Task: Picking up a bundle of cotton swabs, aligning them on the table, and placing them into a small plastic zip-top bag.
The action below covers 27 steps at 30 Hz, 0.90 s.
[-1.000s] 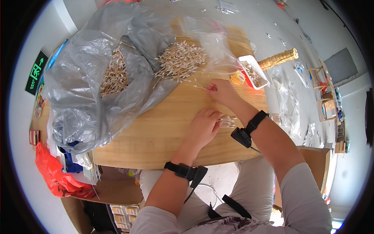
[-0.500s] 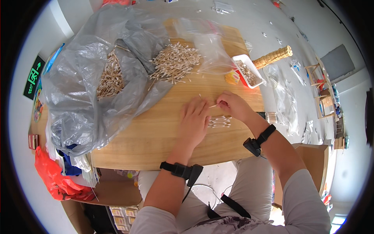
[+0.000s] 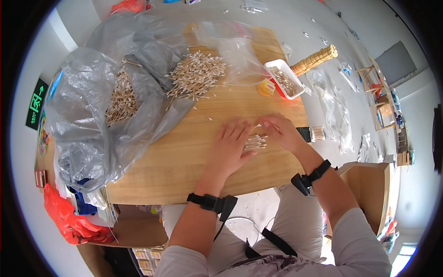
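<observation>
A neat row of cotton swabs (image 3: pixel 256 142) lies on the wooden table between my hands. My left hand (image 3: pixel 232 144) rests flat with fingers stretched, covering the row's left ends; its thumb lies along the row's near side. At the row's far side, my right hand (image 3: pixel 279 132) has its fingers pinched around a single cotton swab (image 3: pixel 257 126), whose white tip shows toward the left hand. A stray swab (image 3: pixel 203 113) lies on the table beyond my left hand. Farther off is a large loose pile of swabs (image 3: pixel 197 75).
A grey plastic bag (image 3: pixel 87 106) with more swabs covers the table's left side. Toward the far right stand a white tray of swabs (image 3: pixel 295 92), a yellow packet (image 3: pixel 266 87) and a clear bag (image 3: pixel 240 57). A bundle of swabs (image 3: pixel 317 133) sits at the right edge.
Both hands have moved nearer to me, onto the row, with the swab in my right hand. A stray swab now lies alone left of my left hand. The whole view has shifted slightly.
</observation>
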Available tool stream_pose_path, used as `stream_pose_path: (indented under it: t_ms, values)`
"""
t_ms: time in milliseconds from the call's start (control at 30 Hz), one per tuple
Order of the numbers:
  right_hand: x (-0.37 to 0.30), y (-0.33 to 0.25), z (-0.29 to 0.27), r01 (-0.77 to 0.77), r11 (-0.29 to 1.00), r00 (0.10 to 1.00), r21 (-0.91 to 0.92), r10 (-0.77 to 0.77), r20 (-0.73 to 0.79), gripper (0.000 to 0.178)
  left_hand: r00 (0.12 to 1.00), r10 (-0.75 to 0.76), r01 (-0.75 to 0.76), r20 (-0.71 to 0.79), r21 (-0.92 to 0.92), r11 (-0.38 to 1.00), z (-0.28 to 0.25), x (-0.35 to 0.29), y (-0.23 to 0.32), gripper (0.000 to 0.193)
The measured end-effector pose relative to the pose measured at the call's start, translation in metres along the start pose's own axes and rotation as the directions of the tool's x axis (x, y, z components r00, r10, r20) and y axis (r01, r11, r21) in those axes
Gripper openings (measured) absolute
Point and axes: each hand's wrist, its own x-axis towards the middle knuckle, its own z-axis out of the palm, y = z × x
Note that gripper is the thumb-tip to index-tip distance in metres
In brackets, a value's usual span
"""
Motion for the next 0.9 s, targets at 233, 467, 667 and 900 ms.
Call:
stream_pose_path:
  t_ms: [233, 467, 667, 900]
  values:
    - [-0.03, -0.021, 0.014, -0.118, 0.976, 0.98, 0.184, 0.144, -0.14, 0.027, 0.998, -0.022, 0.027, 0.054, -0.085, 0.996, 0.015, -0.003, -0.009, 0.07]
    - [-0.066, -0.025, 0.02, -0.172, 0.972, 0.93, 0.159, 0.213, -0.301, 0.031, 0.998, 0.007, -0.008, 0.068, 0.009, 1.0, 0.009, 0.001, 0.006, 0.065]
    - [-0.084, -0.024, 0.023, -0.18, 0.962, 0.953, -0.206, 0.119, -0.277, 0.041, 0.993, -0.017, -0.012, 0.117, 0.238, 0.971, 0.025, -0.013, 0.035, 0.072]
    - [-0.083, -0.02, 0.027, -0.151, 0.967, 0.955, -0.206, 0.088, -0.284, 0.045, 0.996, -0.085, 0.07, 0.04, 0.296, 0.953, 0.045, -0.014, 0.039, 0.073]
